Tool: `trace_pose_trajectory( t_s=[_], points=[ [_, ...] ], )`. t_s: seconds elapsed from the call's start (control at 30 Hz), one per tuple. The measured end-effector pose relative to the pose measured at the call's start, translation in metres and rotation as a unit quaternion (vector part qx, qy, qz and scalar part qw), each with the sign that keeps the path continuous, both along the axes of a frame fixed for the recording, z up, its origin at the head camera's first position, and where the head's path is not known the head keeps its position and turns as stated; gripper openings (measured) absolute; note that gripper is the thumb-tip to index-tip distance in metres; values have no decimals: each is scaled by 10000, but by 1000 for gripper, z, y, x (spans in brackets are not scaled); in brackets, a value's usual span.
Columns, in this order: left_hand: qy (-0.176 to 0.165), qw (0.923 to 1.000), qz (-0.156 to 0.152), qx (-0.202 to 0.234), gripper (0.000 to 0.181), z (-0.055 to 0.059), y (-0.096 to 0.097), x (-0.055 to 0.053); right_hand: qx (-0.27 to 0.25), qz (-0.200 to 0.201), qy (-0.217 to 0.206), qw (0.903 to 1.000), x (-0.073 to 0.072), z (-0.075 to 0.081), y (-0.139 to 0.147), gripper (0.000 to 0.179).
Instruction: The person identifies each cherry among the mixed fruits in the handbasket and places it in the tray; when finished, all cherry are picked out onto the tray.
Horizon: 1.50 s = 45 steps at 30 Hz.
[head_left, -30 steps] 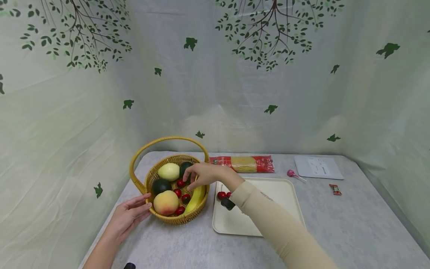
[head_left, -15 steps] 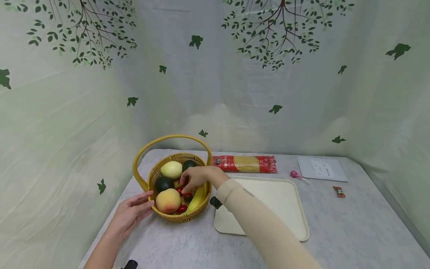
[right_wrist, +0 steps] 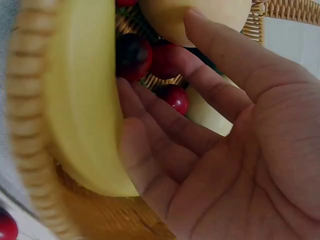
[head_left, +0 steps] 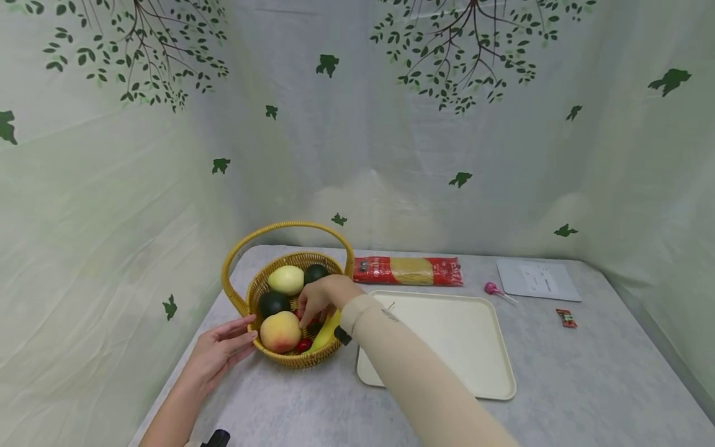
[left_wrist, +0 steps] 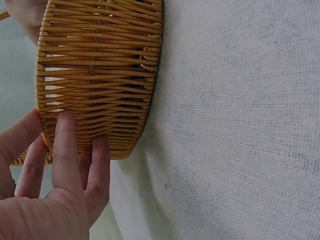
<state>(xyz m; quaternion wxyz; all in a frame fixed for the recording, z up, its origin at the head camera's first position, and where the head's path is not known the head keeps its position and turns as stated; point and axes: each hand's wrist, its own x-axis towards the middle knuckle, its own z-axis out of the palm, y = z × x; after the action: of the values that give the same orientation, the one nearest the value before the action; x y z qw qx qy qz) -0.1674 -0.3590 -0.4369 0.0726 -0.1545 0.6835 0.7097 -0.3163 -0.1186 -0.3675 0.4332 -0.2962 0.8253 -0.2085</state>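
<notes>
The yellow wicker basket (head_left: 250, 297) holds a peach (head_left: 280, 333), a banana (head_left: 326, 334), a pale yellow fruit (head_left: 286, 280), two dark green fruits (head_left: 274, 304) and several red cherries (head_left: 303, 345). My left hand (head_left: 223, 346) touches the near left side of the basket, fingertips of nearly straight fingers (left_wrist: 65, 150) against the woven wall. Down inside the basket is my right hand (head_left: 318, 298). In the right wrist view its fingers are spread among the cherries (right_wrist: 172, 97); one fingertip meets a dark red cherry, another overlaps the peach (right_wrist: 220, 15), and others lie beside the banana (right_wrist: 85, 100).
A cream tray (head_left: 447, 335) lies right of the basket, partly under my right forearm. Behind it is a red and yellow pasta packet (head_left: 412, 271). Farther right are a lollipop (head_left: 491, 288), a flat grey sheet (head_left: 536, 279) and a small red wrapped sweet (head_left: 566, 318).
My right hand has lowered deeper into the basket and come nearer the peach. My left hand stays at the basket's side. The view has shifted slightly.
</notes>
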Motion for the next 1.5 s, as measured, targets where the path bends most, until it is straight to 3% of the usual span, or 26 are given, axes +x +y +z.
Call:
trace_pose_trajectory(
  t_s=[0.2, 0.43, 1.13, 1.5],
  points=[
    [53, 10000, -25, -23, 49, 0, 0, 0, 458, -151, -354, 9982, -1, 10, -9, 14],
    [114, 9999, -32, 3, 45, 0, -1, 1, 494, -191, -599, 9968, -3, 6, -15, 3],
    [76, 9999, -18, -89, 48, -1, -1, 0, 345, -220, -270, 9988, -3, -5, -18, 10],
    [12, 9999, 53, -87, 47, -2, 0, 0, 527, 58, 96, 9985, -3, -9, -21, 9]
  ],
)
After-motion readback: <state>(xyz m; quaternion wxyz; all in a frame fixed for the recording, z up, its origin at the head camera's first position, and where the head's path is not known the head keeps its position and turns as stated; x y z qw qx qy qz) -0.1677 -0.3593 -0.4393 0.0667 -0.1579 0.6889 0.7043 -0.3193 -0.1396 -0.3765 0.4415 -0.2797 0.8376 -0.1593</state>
